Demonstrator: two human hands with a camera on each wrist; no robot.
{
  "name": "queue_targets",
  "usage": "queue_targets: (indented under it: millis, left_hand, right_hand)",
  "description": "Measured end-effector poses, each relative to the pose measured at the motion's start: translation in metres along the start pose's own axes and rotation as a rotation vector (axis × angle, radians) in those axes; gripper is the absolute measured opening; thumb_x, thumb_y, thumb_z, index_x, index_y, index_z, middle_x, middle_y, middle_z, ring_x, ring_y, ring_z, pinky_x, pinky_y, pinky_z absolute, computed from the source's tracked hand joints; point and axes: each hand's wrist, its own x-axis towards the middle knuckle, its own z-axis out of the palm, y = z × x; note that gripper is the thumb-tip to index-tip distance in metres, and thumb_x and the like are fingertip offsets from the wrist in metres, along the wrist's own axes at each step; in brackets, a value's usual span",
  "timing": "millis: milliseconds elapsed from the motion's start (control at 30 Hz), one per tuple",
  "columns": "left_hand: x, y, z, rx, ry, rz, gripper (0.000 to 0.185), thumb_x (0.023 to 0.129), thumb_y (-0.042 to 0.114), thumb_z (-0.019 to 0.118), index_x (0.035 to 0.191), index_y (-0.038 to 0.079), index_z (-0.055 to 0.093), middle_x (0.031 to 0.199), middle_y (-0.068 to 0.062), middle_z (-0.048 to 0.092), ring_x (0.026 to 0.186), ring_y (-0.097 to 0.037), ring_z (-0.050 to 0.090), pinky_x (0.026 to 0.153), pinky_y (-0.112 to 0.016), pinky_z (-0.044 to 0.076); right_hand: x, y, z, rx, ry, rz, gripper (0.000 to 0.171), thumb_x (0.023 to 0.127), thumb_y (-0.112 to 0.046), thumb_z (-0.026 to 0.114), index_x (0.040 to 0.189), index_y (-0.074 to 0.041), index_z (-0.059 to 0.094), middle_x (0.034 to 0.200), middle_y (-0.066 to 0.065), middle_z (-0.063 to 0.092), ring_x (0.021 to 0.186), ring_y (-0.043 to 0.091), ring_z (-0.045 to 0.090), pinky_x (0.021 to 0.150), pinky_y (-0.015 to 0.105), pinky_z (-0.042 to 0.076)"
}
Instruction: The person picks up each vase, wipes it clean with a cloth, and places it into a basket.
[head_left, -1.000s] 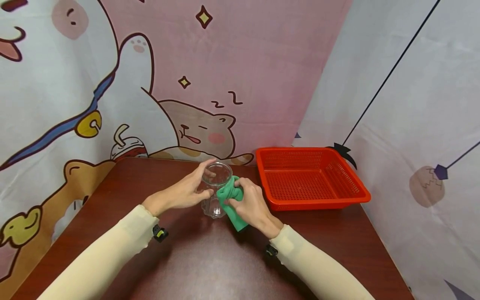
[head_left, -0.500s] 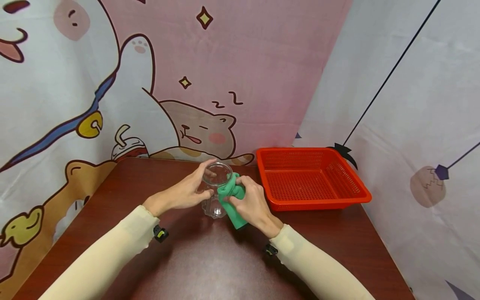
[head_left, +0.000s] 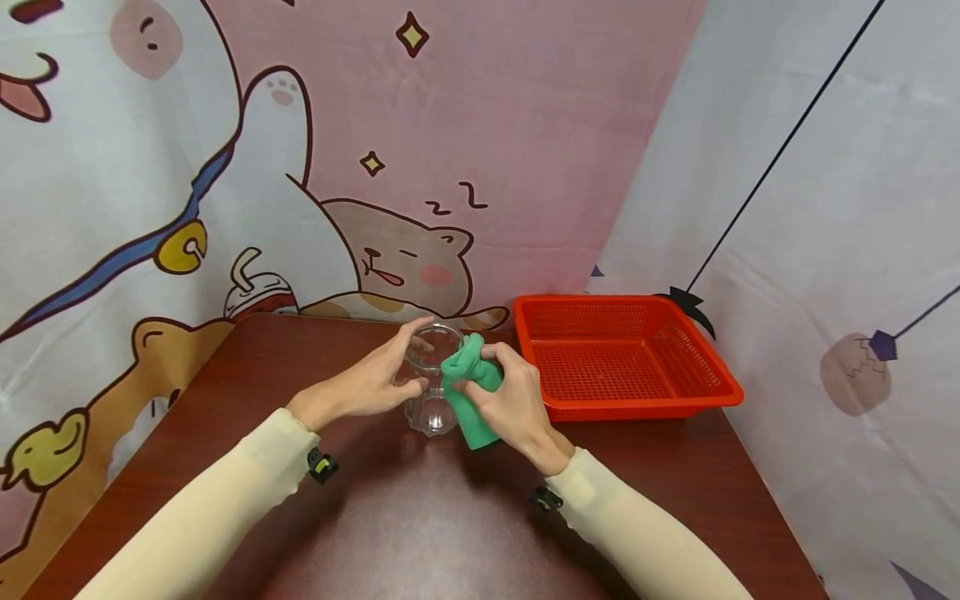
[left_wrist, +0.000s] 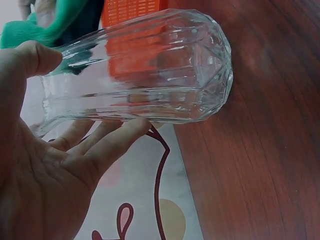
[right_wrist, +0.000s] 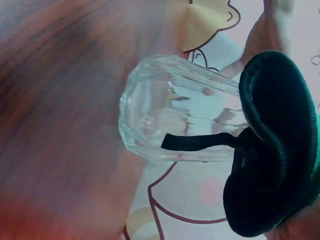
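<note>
Dark wood surface [head_left: 420,517], far edge cut off by the printed backdrop; red basket [head_left: 622,354] at right, near the glass, not touching. Clear faceted glass [head_left: 429,379] stands upright at mid-surface, long axis vertical, mouth up, base on wood. Right side of glass hidden by green cloth [head_left: 468,387]. Left hand [head_left: 367,379] w/ fingers curled round the glass; right hand [head_left: 510,400] w/ fingers bunched on the cloth, pressed to the rim

Dark reddish-brown wooden counter [head_left: 420,525], glossy, light glare on near part. Behind: pink cartoon backdrop [head_left: 480,125] with sleeping bear, white cat, stars. Right: pale grey curtain [head_left: 825,208] with black lines. Even indoor light.
</note>
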Motion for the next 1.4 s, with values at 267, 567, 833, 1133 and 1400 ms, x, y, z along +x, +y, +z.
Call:
queue_targets:
  millis: [267, 567, 833, 1133, 1400]
  left_hand:
    - [-0.003, 0.001, 0.002, 0.040, 0.066, -0.035, 0.097, 0.094, 0.025, 0.076, 0.164, 0.036, 0.009, 0.139, -0.010, 0.051, 0.120, -0.020, 0.058, 0.078, -0.033, 0.058]
    - [-0.006, 0.017, 0.015, 0.283, 0.226, -0.114, 0.107, 0.086, 0.051, 0.081, 0.167, 0.027, 0.015, 0.135, -0.011, 0.045, 0.088, -0.024, 0.062, 0.076, -0.037, 0.054]
    - [0.005, 0.034, 0.028, 0.416, 0.409, -0.165, 0.110, 0.077, 0.064, 0.083, 0.159, 0.009, 0.034, 0.117, -0.011, 0.044, 0.067, -0.016, 0.053, 0.056, -0.028, 0.051]
    - [0.015, 0.042, 0.032, 0.417, 0.428, -0.251, 0.104, 0.075, 0.059, 0.088, 0.149, 0.002, 0.044, 0.117, -0.011, 0.049, 0.078, -0.022, 0.062, 0.064, -0.036, 0.057]
    - [0.010, 0.039, 0.015, 0.214, 0.302, -0.190, 0.103, 0.071, 0.039, 0.097, 0.151, 0.005, 0.040, 0.121, -0.009, 0.059, 0.104, -0.023, 0.066, 0.086, -0.040, 0.056]
  right_hand:
    - [0.008, -0.010, -0.012, -0.028, 0.022, -0.059, 0.046, 0.080, -0.027, 0.092, 0.115, -0.012, 0.068, 0.104, -0.003, 0.070, 0.085, 0.010, 0.067, 0.071, 0.031, 0.057]
    - [0.007, -0.012, -0.027, -0.057, 0.024, -0.080, 0.048, 0.080, -0.026, 0.092, 0.117, -0.010, 0.067, 0.105, 0.000, 0.070, 0.086, 0.012, 0.068, 0.071, 0.032, 0.058]
    - [0.005, -0.008, -0.042, -0.066, 0.046, -0.062, 0.046, 0.079, -0.023, 0.093, 0.116, -0.011, 0.068, 0.105, -0.001, 0.071, 0.086, 0.010, 0.068, 0.070, 0.032, 0.058]
    - [-0.001, -0.005, -0.049, -0.087, 0.045, -0.027, 0.046, 0.079, -0.024, 0.093, 0.116, -0.010, 0.068, 0.104, -0.001, 0.070, 0.085, 0.012, 0.067, 0.069, 0.034, 0.059]
    - [-0.007, -0.002, -0.051, -0.081, 0.032, -0.025, 0.046, 0.079, -0.023, 0.093, 0.117, -0.012, 0.069, 0.107, -0.003, 0.071, 0.087, 0.012, 0.067, 0.071, 0.034, 0.058]
